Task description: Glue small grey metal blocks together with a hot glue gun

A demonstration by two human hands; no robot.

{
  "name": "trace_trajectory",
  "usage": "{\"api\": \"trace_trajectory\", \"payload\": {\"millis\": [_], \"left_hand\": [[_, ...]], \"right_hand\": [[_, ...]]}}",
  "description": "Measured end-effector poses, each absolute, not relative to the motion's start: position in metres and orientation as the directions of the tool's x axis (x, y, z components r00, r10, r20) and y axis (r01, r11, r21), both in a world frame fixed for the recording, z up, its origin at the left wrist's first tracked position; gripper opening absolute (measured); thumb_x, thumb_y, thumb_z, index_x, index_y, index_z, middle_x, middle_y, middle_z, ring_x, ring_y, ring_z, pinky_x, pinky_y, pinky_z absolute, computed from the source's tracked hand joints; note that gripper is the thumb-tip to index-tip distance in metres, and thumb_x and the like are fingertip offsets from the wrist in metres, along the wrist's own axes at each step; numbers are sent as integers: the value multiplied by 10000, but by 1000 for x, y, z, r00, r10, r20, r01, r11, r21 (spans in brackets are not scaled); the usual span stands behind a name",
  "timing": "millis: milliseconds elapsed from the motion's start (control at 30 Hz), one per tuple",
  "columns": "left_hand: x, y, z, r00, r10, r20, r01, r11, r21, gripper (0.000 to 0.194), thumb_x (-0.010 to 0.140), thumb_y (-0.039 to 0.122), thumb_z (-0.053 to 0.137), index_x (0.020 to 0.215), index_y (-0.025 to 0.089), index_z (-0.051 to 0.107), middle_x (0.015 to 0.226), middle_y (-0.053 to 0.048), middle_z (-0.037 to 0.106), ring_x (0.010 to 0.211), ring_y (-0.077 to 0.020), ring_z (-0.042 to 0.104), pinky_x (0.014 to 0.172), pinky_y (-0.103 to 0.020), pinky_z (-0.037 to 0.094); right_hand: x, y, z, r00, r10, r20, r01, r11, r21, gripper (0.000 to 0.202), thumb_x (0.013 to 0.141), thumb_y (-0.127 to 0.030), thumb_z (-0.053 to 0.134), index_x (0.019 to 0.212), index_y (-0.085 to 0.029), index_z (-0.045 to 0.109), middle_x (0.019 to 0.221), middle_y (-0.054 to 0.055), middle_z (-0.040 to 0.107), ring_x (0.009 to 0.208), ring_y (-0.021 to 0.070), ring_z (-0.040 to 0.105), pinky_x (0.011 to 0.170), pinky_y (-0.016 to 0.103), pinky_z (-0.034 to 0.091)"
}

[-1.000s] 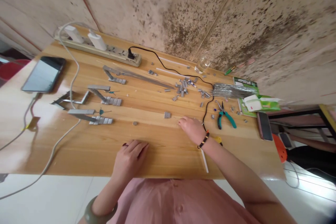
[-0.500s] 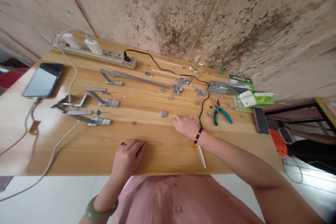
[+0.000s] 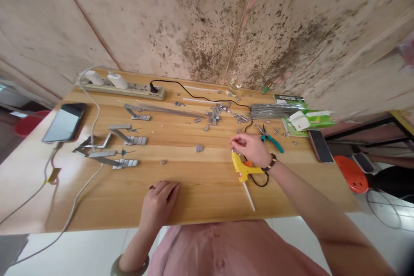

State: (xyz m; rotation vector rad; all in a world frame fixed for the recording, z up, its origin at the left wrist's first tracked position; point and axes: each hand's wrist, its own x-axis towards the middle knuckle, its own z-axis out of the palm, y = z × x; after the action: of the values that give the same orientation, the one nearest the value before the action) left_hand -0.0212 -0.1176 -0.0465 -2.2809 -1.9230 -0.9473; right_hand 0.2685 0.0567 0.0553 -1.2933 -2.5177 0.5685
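Loosely, the right hand [image 3: 254, 148] is pinched, whether around anything cannot be told, beside the nozzle [image 3: 232, 151] of the yellow glue gun [image 3: 240, 168] laid on the wooden table [image 3: 207, 194], where the left hand [image 3: 159, 202] is rested half-curled, palm hidden.

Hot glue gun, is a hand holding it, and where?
The hot glue gun's handle isn't held; the right hand is by the nozzle, but any grip there can't be told.

On the table [image 3: 203, 194], around loose pieces [image 3: 214, 116], wires [image 3: 274, 111] are laid at three o'clock, pliers [image 3: 275, 143] at four, glue gun [image 3: 239, 167] at five.
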Motion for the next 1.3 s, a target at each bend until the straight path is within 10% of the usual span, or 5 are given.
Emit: {"api": "trace_trajectory", "payload": {"millis": [100,267,833,1300], "left_hand": [[-22,-117,-48,63,886,459,894,-254,368,152,902,212,550,811,172,666,760,-41,682,702,-175,633,673,-285,463],[-23,-116,-48,76,881,466,891,-270,365,102,890,201,575,838,168,657,764,-33,684,716,-177,641,700,-292,471],[-23,-116,-48,117,883,455,926,-263,272,103,904,220,554,886,183,648,796,-35,692,728,-188,642,705,-303,470],[-25,-116,-50,138,872,470,931,-276,238,108,912,226,546,889,179,642,795,-32,697,728,-187,642,708,-304,469]], "right_hand": [[318,37,44,-408,911,52,563,296,-771,219,877,-317,539,923,-166,691,792,56,725,707,173,703,695,290,577],[389,2,39,-262,955,-136,568,39,-822,305,764,-480,656,814,-188,732,885,80,729,712,209,701,687,338,590],[447,8,22,-137,983,-125,826,43,-563,190,758,-323,525,759,-190,660,791,79,706,738,227,660,709,347,511],[461,0,19,-176,871,-459,877,-74,-475,219,733,-313,490,715,-176,660,702,66,699,691,213,641,641,297,474]]}}
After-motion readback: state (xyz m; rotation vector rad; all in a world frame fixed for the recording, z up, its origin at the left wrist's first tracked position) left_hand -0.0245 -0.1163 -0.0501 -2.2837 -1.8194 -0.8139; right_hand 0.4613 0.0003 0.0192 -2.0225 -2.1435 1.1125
